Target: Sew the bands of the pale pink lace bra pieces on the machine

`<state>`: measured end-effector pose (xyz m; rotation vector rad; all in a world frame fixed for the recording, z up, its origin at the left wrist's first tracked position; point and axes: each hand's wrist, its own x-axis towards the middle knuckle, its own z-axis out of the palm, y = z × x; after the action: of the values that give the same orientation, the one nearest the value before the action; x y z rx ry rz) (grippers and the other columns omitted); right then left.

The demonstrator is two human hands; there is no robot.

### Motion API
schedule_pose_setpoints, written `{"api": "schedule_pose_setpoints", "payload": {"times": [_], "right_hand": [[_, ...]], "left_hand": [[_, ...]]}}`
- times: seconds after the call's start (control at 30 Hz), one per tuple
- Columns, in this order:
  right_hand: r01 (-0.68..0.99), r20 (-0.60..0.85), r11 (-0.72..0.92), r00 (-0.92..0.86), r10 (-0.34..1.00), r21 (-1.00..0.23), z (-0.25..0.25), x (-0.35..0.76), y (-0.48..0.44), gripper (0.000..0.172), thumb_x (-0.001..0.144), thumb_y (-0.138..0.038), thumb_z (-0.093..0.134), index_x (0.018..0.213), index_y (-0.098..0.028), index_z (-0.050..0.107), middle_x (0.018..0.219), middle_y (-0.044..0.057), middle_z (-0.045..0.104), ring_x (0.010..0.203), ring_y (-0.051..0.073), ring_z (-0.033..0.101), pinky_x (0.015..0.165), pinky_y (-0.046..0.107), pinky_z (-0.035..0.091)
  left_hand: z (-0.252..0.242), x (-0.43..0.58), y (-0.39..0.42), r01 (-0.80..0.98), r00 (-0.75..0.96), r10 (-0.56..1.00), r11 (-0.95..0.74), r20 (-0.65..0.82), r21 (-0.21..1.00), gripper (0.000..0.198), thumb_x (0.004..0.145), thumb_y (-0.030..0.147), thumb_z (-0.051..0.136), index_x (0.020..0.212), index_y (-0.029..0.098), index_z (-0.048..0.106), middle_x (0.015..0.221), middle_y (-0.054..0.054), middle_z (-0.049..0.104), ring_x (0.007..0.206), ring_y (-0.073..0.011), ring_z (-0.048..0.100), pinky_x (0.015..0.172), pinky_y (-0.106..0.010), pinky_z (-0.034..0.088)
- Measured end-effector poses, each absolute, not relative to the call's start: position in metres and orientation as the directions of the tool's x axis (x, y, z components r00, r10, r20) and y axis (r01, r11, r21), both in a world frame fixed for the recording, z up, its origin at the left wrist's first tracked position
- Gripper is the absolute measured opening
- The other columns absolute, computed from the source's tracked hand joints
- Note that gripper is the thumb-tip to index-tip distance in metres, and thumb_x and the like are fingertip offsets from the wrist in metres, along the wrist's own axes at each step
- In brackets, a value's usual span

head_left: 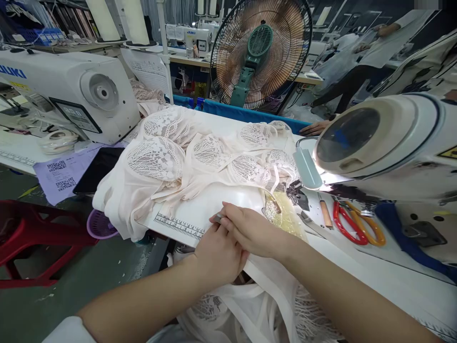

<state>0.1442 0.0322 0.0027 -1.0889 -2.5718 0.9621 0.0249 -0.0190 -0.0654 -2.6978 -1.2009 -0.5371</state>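
My left hand [219, 255] is closed at the front edge of the white sewing table [246, 195]. Over it lies my right hand [252, 228], its fingers bent and pressed against the left one. A small grey piece [218, 217] shows at the fingertips, too little of it to name. Beyond my hands, cream lace bras [155, 159] lie in a row across the tabletop, straps loose. Another cream lace garment [257, 305] hangs over my lap below my wrists. Near my right forearm is a yellowish clear patch [283, 212] on the table.
A sewing machine head [385, 138] stands close on the right, with red-handled scissors [348, 224], orange-handled scissors [367, 226] and a wooden-handled tool [325, 213] below. Another machine [67, 93] is at left. A fan [260, 47] stands behind; a person's hand [314, 128] rests at the far edge.
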Motion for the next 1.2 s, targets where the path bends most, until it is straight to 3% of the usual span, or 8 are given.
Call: {"api": "schedule_pose_setpoints", "payload": {"times": [0.07, 0.17, 0.3, 0.4, 0.6, 0.93, 1.2], "right_hand": [[0.571, -0.011, 0.472, -0.645, 0.764, -0.672, 0.006, 0.154, 0.032, 0.013, 0.091, -0.024, 0.030, 0.085, -0.022, 0.041, 0.089, 0.007, 0.066, 0.084, 0.019, 0.062, 0.070, 0.034, 0.048], [0.604, 0.080, 0.335, -0.409, 0.909, -0.723, 0.011, 0.172, 0.033, 0.016, 0.092, -0.028, 0.030, 0.085, -0.022, 0.044, 0.089, 0.006, 0.067, 0.082, 0.017, 0.063, 0.070, 0.032, 0.047], [0.770, 0.101, 0.247, -0.233, 0.967, -0.588, 0.006, 0.191, 0.029, 0.016, 0.088, -0.027, 0.039, 0.076, -0.021, 0.047, 0.072, 0.003, 0.061, 0.067, 0.016, 0.058, 0.058, 0.028, 0.044], [0.845, 0.066, 0.277, -0.279, 0.958, -0.456, -0.006, 0.194, 0.021, 0.015, 0.086, -0.022, 0.041, 0.077, -0.020, 0.052, 0.071, 0.002, 0.057, 0.064, 0.015, 0.053, 0.056, 0.027, 0.041], [0.883, 0.043, 0.347, -0.352, 0.935, -0.314, -0.024, 0.178, 0.014, 0.028, 0.089, -0.018, 0.037, 0.104, -0.017, 0.061, 0.081, 0.006, 0.058, 0.072, 0.016, 0.055, 0.059, 0.026, 0.040], [0.884, 0.081, 0.431, -0.423, 0.902, -0.180, -0.030, 0.167, 0.018, 0.025, 0.088, -0.018, 0.037, 0.092, -0.016, 0.062, 0.070, 0.004, 0.052, 0.060, 0.016, 0.045, 0.052, 0.027, 0.029], [0.888, 0.136, 0.453, -0.440, 0.888, -0.083, -0.034, 0.166, 0.023, 0.011, 0.083, -0.024, 0.047, 0.086, -0.022, 0.058, 0.071, -0.001, 0.053, 0.060, 0.013, 0.046, 0.051, 0.025, 0.030]], "left_hand": [[-0.063, 0.024, -0.019, 0.737, 0.628, 0.701, -0.675, 0.338, 0.030, 0.044, 0.087, 0.034, 0.040, 0.116, 0.005, 0.054, 0.113, -0.019, 0.058, 0.106, -0.0321, 0.051, 0.091, -0.046, 0.036], [-0.059, 0.022, -0.019, 0.743, 0.628, 0.719, -0.667, 0.298, 0.042, 0.051, 0.086, 0.037, 0.040, 0.120, 0.000, 0.050, 0.120, -0.019, 0.053, 0.115, -0.0324, 0.044, 0.098, -0.043, 0.032], [-0.060, 0.023, -0.018, 0.754, 0.618, 0.730, -0.655, 0.292, 0.043, 0.050, 0.087, 0.034, 0.038, 0.123, 0.000, 0.047, 0.123, -0.018, 0.052, 0.116, -0.0311, 0.044, 0.100, -0.041, 0.030], [-0.063, 0.024, -0.017, 0.758, 0.609, 0.731, -0.651, 0.308, 0.045, 0.049, 0.087, 0.032, 0.037, 0.123, 0.000, 0.048, 0.123, -0.018, 0.053, 0.116, -0.0312, 0.045, 0.100, -0.042, 0.030], [-0.065, 0.024, -0.015, 0.753, 0.610, 0.714, -0.657, 0.343, 0.028, 0.050, 0.087, 0.032, 0.035, 0.122, 0.000, 0.048, 0.121, -0.019, 0.055, 0.115, -0.0306, 0.046, 0.098, -0.042, 0.032], [-0.064, 0.023, -0.015, 0.742, 0.609, 0.684, -0.670, 0.402, 0.017, 0.046, 0.085, 0.031, 0.037, 0.118, 0.003, 0.053, 0.119, -0.018, 0.056, 0.114, -0.0300, 0.048, 0.096, -0.042, 0.035], [-0.067, 0.021, -0.005, 0.725, 0.604, 0.570, -0.683, 0.557, -0.088, 0.040, 0.084, 0.033, 0.041, 0.105, 0.007, 0.062, 0.109, -0.017, 0.063, 0.105, -0.0282, 0.055, 0.092, -0.039, 0.040]]}}
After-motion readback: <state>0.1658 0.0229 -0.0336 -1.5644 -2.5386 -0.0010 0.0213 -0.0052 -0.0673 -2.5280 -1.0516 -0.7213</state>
